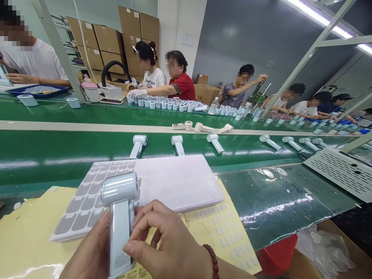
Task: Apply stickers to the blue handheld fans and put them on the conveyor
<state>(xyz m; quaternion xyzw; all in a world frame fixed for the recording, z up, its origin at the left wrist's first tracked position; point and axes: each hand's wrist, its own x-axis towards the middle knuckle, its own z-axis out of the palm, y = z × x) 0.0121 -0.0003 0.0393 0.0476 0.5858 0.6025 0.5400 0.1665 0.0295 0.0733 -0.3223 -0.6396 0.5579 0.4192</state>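
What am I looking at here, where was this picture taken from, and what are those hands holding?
This picture comes from a camera worn on a person's head, looking down at their own hands. Their left hand and right hand, which wears a beaded bracelet, hold a pale blue handheld device with a round head. In front of them lie a sheet of grey pads, a stack of white paper, and a yellow sheet dotted with small white pieces. Beyond is a green conveyor belt carrying a row of similar devices. Co-workers sit along the far side, including a person in a red top.
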